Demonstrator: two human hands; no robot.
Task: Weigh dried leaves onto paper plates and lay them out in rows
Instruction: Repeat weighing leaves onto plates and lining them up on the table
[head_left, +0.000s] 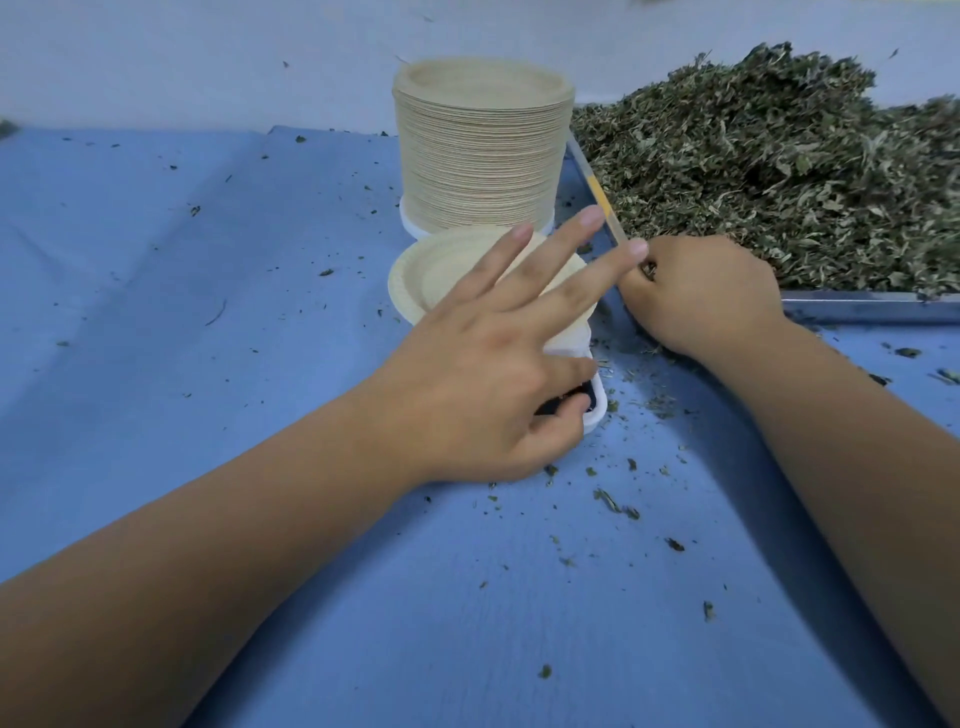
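Heaping in metal tray (857, 306), dried leaves (753, 156), paper plate (431, 275) atop scale (595, 410)

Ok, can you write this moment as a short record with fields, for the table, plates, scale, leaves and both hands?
surface: blue cloth, leaf crumbs scattered
stack: stack of paper plates, behind the scale
scale: white scale, one paper plate on it, no leaves seen on it
leaves: dried leaves heaped in metal tray, at right
left hand: fingers spread above the plate, thumb at the scale's near end
right hand: curled at the tray's near corner, pinching a few leaves
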